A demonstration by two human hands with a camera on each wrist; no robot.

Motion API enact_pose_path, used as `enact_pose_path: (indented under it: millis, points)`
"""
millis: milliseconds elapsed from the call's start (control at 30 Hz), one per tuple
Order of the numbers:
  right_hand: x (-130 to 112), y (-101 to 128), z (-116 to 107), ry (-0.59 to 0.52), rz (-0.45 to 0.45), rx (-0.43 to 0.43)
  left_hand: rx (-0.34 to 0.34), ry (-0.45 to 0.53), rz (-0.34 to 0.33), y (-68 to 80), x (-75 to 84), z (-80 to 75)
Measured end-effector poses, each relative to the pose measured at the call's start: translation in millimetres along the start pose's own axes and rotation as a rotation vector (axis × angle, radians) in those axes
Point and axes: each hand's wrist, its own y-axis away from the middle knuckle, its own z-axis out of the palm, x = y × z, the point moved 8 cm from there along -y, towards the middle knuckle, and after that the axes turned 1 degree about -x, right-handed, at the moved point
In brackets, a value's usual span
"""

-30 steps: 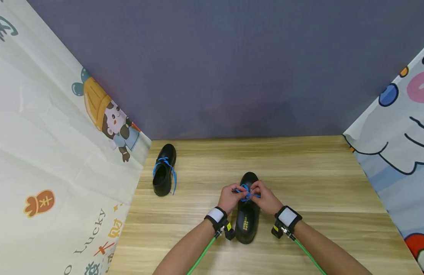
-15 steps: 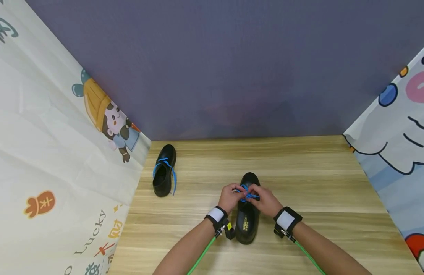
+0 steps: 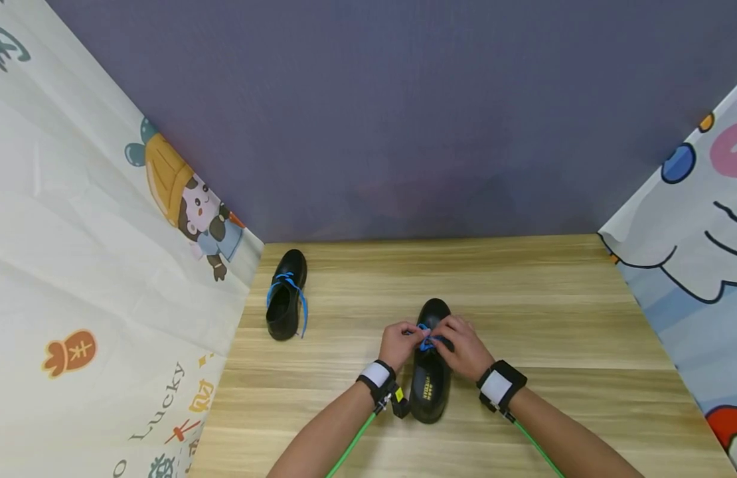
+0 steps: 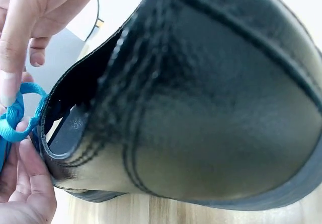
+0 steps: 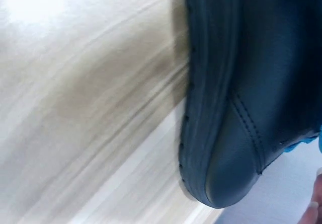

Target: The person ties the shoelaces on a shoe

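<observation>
A black leather shoe [image 3: 433, 311] lies toe away from me on the wooden surface, in the head view. Blue shoelace [image 4: 15, 114] forms a loop and knot over its opening. My left hand [image 3: 397, 345] pinches the lace from the left side. From the right, my right hand [image 3: 465, 348] has thumb and fingertips on the same lace, pinching it close to the knot. The fingers hide part of the lace. In the right wrist view the shoe's side fills the right, with only a bit of hand at the edge.
A second black shoe [image 3: 294, 262] with loose blue laces stands at the left back. The wooden surface [image 3: 554, 299] ends at a dark grey-blue panel [image 3: 404, 133]. Printed white cloths hang at the left [image 3: 105, 232] and right. Green cables run along both forearms.
The right-hand fingers have shifted inward and left over the knot, covering the lace end that stuck out rightward. The left hand and both shoes have stayed almost in place.
</observation>
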Motion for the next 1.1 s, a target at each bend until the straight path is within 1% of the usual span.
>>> enact_pose_path:
  millis: [67, 167, 233, 300, 400, 433, 500, 533, 633, 733, 833, 933, 1000, 1100]
  points:
    - [0, 2, -1, 0.015, -0.015, 0.008, -0.002, 0.019, 0.006, -0.5, -0.3, 0.0]
    - [0, 7, -2, 0.020, -0.031, 0.022, -0.025, 0.054, 0.025, -1.4, -0.4, 1.5]
    - [1, 10, -4, 0.000, -0.032, 0.036, -0.041, 0.045, 0.037, -0.6, 1.2, 2.8]
    - [2, 13, -6, -0.023, -0.046, 0.055, -0.043, 0.023, 0.047, 3.4, 7.4, 2.6]
    - [4, 16, -9, -0.064, -0.053, 0.067, -0.047, 0.033, 0.055, 11.2, 17.1, 0.6]
    - [5, 17, -10, -0.071, -0.057, 0.067, -0.044, 0.034, 0.054, 11.5, 17.2, -0.2]
    - [5, 17, -12, -0.090, -0.059, 0.065, -0.044, 0.047, 0.050, 9.9, 12.9, -1.6]
    - [5, 17, -13, -0.099, -0.060, 0.066, -0.044, 0.053, 0.045, 7.7, 8.3, -2.0]
    - [5, 19, -16, -0.115, -0.076, 0.077, -0.027, 0.020, 0.029, 0.6, -4.0, -4.0]
    - [6, 22, -17, -0.124, -0.086, 0.089, -0.021, 0.013, 0.023, -0.1, -5.4, -5.7]
    - [7, 24, -15, -0.127, -0.081, 0.061, -0.034, 0.027, 0.028, 1.4, -2.8, -6.0]
    - [7, 28, -10, -0.150, -0.064, 0.007, -0.043, 0.035, 0.039, 4.2, 1.6, -7.0]
    - [8, 31, -6, -0.165, -0.054, -0.026, -0.034, 0.026, 0.034, 5.3, 2.2, -9.0]
    - [8, 34, -5, -0.168, -0.039, -0.037, -0.013, 0.003, 0.026, 4.5, -1.0, -12.6]
